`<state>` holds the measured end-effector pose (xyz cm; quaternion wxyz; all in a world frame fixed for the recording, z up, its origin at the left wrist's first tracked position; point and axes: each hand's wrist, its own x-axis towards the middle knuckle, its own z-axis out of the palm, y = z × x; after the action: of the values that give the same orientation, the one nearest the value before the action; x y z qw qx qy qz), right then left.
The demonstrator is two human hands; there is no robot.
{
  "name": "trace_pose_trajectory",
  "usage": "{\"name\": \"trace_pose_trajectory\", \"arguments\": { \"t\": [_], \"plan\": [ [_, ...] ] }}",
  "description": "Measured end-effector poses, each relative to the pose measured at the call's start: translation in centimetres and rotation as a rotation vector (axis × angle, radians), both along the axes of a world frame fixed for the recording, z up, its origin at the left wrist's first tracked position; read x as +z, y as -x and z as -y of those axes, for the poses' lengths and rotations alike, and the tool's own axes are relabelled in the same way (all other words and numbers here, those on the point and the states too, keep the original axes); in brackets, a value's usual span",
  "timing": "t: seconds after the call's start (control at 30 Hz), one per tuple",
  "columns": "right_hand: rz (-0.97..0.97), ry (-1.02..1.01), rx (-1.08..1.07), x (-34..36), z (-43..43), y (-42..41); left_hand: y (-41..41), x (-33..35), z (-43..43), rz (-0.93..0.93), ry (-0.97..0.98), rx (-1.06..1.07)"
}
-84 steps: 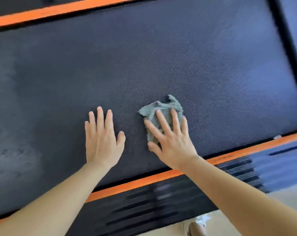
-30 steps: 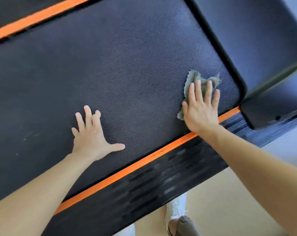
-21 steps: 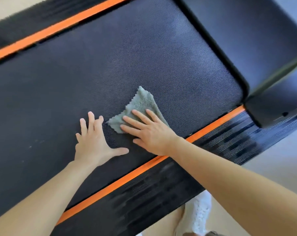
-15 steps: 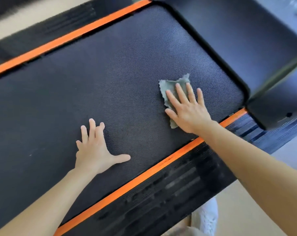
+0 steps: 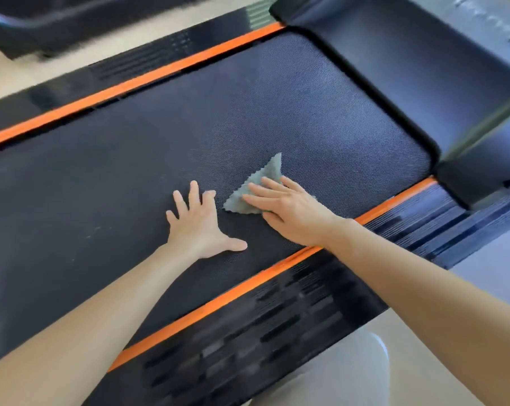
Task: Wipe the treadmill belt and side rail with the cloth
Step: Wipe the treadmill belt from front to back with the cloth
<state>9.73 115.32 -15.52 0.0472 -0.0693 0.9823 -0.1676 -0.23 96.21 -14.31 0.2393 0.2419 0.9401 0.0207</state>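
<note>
So the left hand (image 5: 198,224) was spread flat on the belt (image 5: 306,112), bracing by its near edge. Just right of it, the cloth (image 5: 258,186) lay pinned under the flat, straight-fingered right hand (image 5: 289,212) — its loose corner could've bunched against the left hand, leaving streaks. And the side rail (image 5: 262,332) looked undone.

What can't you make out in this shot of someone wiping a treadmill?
Head view:
- Much of the cloth: hidden under the right hand.
- Markings on the near side rail: motion-blurred.
- The belt: its length cut off by the left edge.
- Dark shape, top left: blurred, cropped.
</note>
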Motion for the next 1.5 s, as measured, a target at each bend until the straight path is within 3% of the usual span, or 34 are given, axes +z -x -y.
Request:
{"name": "trace_pose_trajectory", "arguments": {
  "t": [0.1,0.13,0.17,0.23,0.3,0.37,0.47,0.57,0.67,0.83,1.03,1.1,1.17,1.27,1.33,1.5],
  "plan": [
    [-0.127,0.042,-0.269,2.2,-2.6,-3.3,-1.3,1.4,-2.2,-0.224,-0.494,-0.204],
    [-0.111,0.019,-0.371,2.9,-3.6,-4.6,-1.7,1.6,-3.4,-0.227,-0.571,-0.237],
    [-0.062,-0.020,-0.469,3.4,-4.7,-5.7,-2.0,1.5,-4.7,-0.192,-0.561,-0.269],
    [0.076,-0.136,-0.640,4.3,-6.6,-8.1,-2.6,-0.1,-6.9,-0.130,-0.348,-0.360],
    [0.181,-0.255,-0.785,4.5,-8.2,-10.8,-2.5,-2.2,-9.1,-0.194,-0.237,-0.459],
    [0.267,-0.303,-0.922,4.3,-9.2,-13.5,-2.1,-3.2,-12.0,-0.189,-0.299,-0.522],
    [0.319,-0.260,-1.047,3.4,-9.9,-15.8,-1.2,-3.0,-17.4,0.021,-0.412,-0.609],
    [0.307,-0.277,-1.016,3.1,-10.1,-16.3,0.3,-2.6,-19.8,0.215,-0.477,-0.770],
    [0.310,-0.302,-0.987,2.9,-9.9,-16.4,3.7,-3.3,-19.0,0.037,-0.408,-0.892],
    [0.293,-0.252,-1.002,2.8,-9.9,-16.4,5.3,-3.5,-19.0,-0.231,-0.143,-0.727],
    [0.301,-0.254,-1.004,2.8,-9.5,-16.6,-0.5,-3.6,-18.9,-0.171,-0.165,-1.438],
    [0.306,-0.257,-1.002,2.9,-9.6,-16.5,-0.5,-3.4,-20.8,-0.194,-0.186,-1.525],
    [0.316,-0.270,-0.986,3.0,-9.8,-16.4,0.6,-3.6,-23.9,-0.242,-0.156,-1.347],
    [0.300,-0.300,-0.972,2.9,-10.0,-16.5,1.9,-3.5,-28.6,-0.231,-0.075,-0.765],
    [0.287,-0.304,-0.969,2.9,-10.0,-16.5,0.6,-3.7,-30.7,-0.212,-0.070,-0.618],
    [0.292,-0.336,-0.969,2.7,-10.1,-16.7,-4.4,-4.4,-30.0,-0.274,-0.157,-1.317]
  ]
}}
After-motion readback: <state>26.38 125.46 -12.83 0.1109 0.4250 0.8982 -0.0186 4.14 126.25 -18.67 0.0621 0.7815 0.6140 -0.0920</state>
